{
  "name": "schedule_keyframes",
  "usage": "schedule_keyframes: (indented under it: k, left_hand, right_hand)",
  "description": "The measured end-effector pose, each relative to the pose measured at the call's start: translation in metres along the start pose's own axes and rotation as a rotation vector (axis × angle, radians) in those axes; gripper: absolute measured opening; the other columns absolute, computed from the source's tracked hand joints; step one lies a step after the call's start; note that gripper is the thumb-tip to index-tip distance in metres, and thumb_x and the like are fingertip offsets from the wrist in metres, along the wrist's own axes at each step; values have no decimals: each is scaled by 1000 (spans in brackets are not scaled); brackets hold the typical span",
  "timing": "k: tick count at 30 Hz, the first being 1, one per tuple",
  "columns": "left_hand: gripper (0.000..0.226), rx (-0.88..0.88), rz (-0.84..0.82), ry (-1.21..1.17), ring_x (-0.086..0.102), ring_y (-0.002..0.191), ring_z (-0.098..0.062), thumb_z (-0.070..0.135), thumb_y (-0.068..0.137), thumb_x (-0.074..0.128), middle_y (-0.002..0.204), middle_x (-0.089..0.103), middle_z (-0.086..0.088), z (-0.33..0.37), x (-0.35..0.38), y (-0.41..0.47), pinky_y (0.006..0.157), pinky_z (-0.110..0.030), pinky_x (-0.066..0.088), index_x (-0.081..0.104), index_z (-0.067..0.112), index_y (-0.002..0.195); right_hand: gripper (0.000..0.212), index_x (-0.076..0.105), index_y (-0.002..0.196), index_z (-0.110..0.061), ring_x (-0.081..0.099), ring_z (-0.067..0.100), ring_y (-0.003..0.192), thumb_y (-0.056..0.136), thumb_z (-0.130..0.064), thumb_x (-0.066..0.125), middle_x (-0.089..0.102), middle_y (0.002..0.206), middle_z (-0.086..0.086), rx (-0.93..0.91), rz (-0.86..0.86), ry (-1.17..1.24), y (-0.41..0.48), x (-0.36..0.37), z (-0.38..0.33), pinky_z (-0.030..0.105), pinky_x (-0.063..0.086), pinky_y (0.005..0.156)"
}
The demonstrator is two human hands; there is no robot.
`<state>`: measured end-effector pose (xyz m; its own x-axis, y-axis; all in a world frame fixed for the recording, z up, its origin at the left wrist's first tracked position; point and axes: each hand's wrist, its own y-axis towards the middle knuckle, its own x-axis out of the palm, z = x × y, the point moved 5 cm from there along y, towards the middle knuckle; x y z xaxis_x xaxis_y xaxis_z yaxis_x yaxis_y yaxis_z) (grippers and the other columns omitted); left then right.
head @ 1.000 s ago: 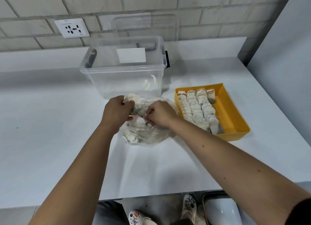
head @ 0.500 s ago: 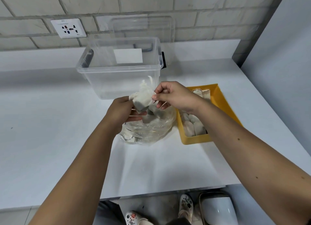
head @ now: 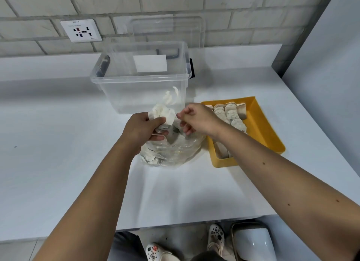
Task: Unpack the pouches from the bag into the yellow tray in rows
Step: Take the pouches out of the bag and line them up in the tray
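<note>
Left hand (head: 143,129) grip clamped pouches (head: 162,114) above bag (head: 171,151); right hand (head: 197,118) grip narrow, pinched 1 pouch edge. We judged pouches light, soft, crushable; take by edges.

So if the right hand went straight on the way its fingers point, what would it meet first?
Probably the pouches that the left hand grips above the bag. The right hand points left at them from close by. Depth is unclear, so it may be touching them now.
</note>
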<state>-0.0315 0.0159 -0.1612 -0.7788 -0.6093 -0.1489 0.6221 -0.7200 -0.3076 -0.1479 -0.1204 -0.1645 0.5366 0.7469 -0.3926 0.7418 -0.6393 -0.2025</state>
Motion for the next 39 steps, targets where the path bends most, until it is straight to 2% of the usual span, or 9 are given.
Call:
schedule_keyframes:
  k: [3, 5, 8, 13, 18, 25, 31, 34, 39]
  left_hand:
    - [14, 16, 28, 16, 75, 73, -21, 13, 94, 65, 90, 76, -15, -1, -2, 2, 65, -28, 62, 70, 3, 103]
    - [16, 16, 34, 27, 75, 74, -22, 13, 94, 65, 89, 76, -13, -2, -1, 2, 67, -30, 63, 70, 3, 106]
    - [20, 14, 44, 23, 76, 75, -23, 13, 93, 65, 92, 75, -13, -3, -2, 3, 67, -31, 63, 69, 3, 110]
    - [21, 0, 52, 9, 76, 79, -25, 14, 93, 66, 99, 75, -15, -7, -3, 2, 69, -33, 63, 69, 3, 111]
    - [16, 0, 55, -1, 75, 76, -24, 13, 92, 66, 94, 75, -14, -8, -3, -3, 70, -34, 63, 69, 5, 106]
    - [6, 36, 110, -34, 76, 81, -28, 14, 94, 63, 96, 75, -15, 2, -20, -3, 78, -41, 62, 68, 14, 97]
    - [13, 31, 77, -62, 76, 76, -28, 13, 96, 61, 94, 75, -18, 8, -9, -3, 71, -38, 63, 67, 5, 104]
    - [16, 19, -12, -48, 76, 77, -29, 13, 96, 61, 96, 74, -20, 9, 14, -9, 65, -35, 63, 66, 1, 106]
    - [11, -84, -130, -101, 75, 78, -33, 8, 96, 57, 97, 74, -23, 0, 40, -15, 76, -44, 61, 65, 0, 98]
  right_hand:
    - [13, 76, 92, -10, 68, 20, 82, 88, -18, 66, 74, 88, 5, -45, -164, -461, -2, 16, 15, 30, 53, 73]
    - [13, 78, 95, -16, 61, 12, 88, 85, -21, 70, 72, 93, -3, -78, -235, -587, -6, 26, 16, 23, 44, 74]
    - [17, 76, 99, -18, 58, 11, 92, 84, -24, 72, 71, 101, -3, -98, -205, -563, -4, 37, 9, 23, 42, 77]
    - [20, 74, 88, -17, 64, 19, 85, 91, -25, 56, 69, 80, -5, -8, -155, -511, 5, 58, 12, 31, 49, 78]
    - [19, 70, 95, -17, 65, 24, 88, 90, -26, 54, 71, 92, 3, 16, -27, -499, 4, 69, 21, 34, 51, 75]
    - [14, 65, 70, -19, 63, 16, 72, 79, -22, 75, 64, 66, -7, -53, 157, -258, -15, 19, 8, 31, 50, 73]
    - [10, 58, 86, -7, 67, 21, 65, 88, -3, 66, 66, 69, 9, 54, 127, 396, -43, -20, 7, 36, 59, 69]
    - [10, 59, 94, -8, 64, 17, 62, 89, -3, 65, 65, 72, 7, 34, 120, 466, -49, -29, 4, 27, 56, 61]
    - [9, 61, 93, -5, 67, 16, 65, 90, 3, 63, 67, 74, 9, -89, 175, 447, -53, -43, -8, 24, 58, 63]
